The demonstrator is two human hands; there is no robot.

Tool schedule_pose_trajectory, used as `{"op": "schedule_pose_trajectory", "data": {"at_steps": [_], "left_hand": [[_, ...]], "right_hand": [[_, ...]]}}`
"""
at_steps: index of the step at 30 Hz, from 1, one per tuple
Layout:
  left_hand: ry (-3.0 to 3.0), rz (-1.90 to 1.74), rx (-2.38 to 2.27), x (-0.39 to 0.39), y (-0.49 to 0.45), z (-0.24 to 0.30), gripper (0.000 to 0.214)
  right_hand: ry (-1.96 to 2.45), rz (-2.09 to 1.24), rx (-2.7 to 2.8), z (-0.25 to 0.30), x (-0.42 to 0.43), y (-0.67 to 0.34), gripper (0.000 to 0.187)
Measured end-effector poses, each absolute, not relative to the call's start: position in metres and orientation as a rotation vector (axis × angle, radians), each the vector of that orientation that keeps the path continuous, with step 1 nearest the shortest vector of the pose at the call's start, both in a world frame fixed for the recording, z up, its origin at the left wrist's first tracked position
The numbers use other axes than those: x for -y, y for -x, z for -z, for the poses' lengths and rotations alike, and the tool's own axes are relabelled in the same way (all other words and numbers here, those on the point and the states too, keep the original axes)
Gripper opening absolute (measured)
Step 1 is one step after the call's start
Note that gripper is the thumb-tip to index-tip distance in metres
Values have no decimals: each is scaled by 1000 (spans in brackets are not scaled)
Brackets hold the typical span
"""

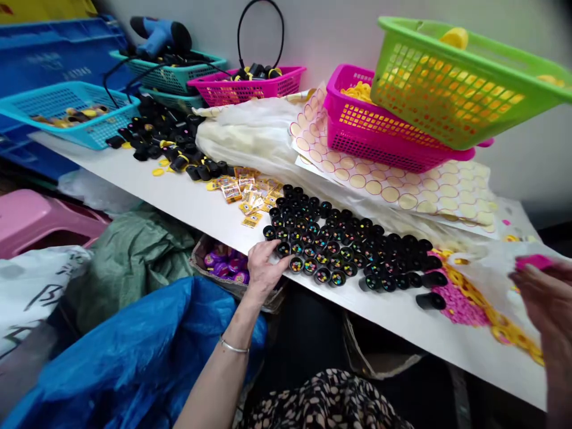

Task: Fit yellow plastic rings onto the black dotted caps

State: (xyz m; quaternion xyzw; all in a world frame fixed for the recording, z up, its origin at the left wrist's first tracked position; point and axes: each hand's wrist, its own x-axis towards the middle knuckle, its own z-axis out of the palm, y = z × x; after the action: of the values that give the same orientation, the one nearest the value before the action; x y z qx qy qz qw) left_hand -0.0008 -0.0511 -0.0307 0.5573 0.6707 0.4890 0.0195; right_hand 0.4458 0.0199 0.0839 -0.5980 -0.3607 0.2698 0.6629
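Small black cups stand in a tight cluster on the white table, many with multicoloured bits inside. My left hand is at the cluster's front left corner, thumb and forefinger closed about one black cup. At the right edge, my right hand is smeared by motion and grips a bright pink piece whose kind I cannot make out. Near that hand lie a heap of small pink bits and yellow rings. One black cup lies on its side beside the pink heap.
Yellow printed packets and a pile of black parts lie to the left. Behind are a blue basket, a magenta basket, a green basket and sheets of round stickers. A box of purple-wrapped items sits below.
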Motion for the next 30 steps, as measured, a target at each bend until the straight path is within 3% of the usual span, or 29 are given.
{"op": "schedule_pose_trajectory", "data": {"at_steps": [7, 11, 16, 24, 30], "left_hand": [[-1737, -1547, -2057, 48, -1, 30, 35], [-1692, -1656, -1939, 57, -1, 24, 37], [-1687, -1832, -1887, 76, -7, 24, 34], [-1714, -1785, -2012, 71, -17, 34, 32], [-1674, -1770, -2052, 68, -19, 34, 31]], "right_hand": [[1089, -1445, 1386, -93, -10, -249, 25], [981, -1560, 1661, -70, -22, -176, 17], [846, -1210, 2149, -51, -34, -144, 6], [734, -328, 2854, -64, -27, -134, 21], [653, 119, 3049, -79, -18, -120, 15]]}}
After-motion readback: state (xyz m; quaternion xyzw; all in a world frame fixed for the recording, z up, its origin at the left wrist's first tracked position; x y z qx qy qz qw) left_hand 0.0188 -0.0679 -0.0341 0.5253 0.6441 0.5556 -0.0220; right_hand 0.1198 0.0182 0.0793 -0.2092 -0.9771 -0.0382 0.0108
